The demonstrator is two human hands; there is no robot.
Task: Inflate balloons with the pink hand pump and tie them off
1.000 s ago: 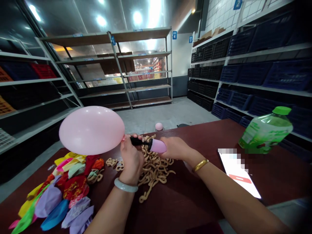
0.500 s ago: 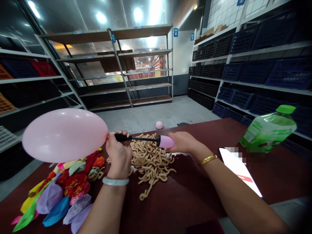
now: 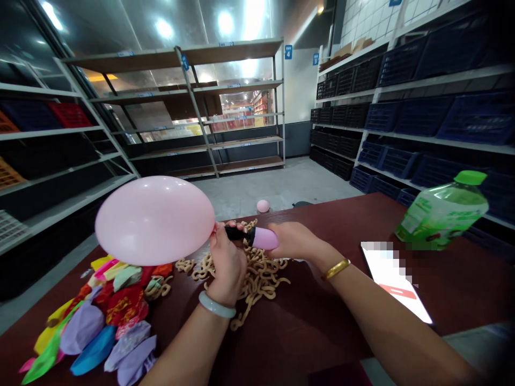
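A swollen pink balloon (image 3: pixel 155 220) points left, its neck pinched on the tip of a small hand pump (image 3: pixel 264 238) with a black end and a pink-purple body. My left hand (image 3: pixel 228 254), a pale bangle at its wrist, is closed around the balloon's neck and the pump's black end. My right hand (image 3: pixel 295 239), with a gold bracelet, grips the pump's pink-purple part. The two halves of the pump are pressed close together. Beneath my hands lies a heap of tan, curly, cord-like pieces (image 3: pixel 261 279), partly hidden by my left hand.
Several limp balloons (image 3: pixel 82 327) in many colours and a red printed pouch (image 3: pixel 126 305) lie at the left of the dark red table (image 3: pixel 322 321). At right are a lit phone (image 3: pixel 396 284) and a green-capped bottle (image 3: pixel 442 212). A small pink ball (image 3: pixel 263 206) shows beyond the far edge.
My left hand has moved right with the balloon, toward my right hand. The pump's black rod, long before, has slid in. My right hand has shifted slightly left.
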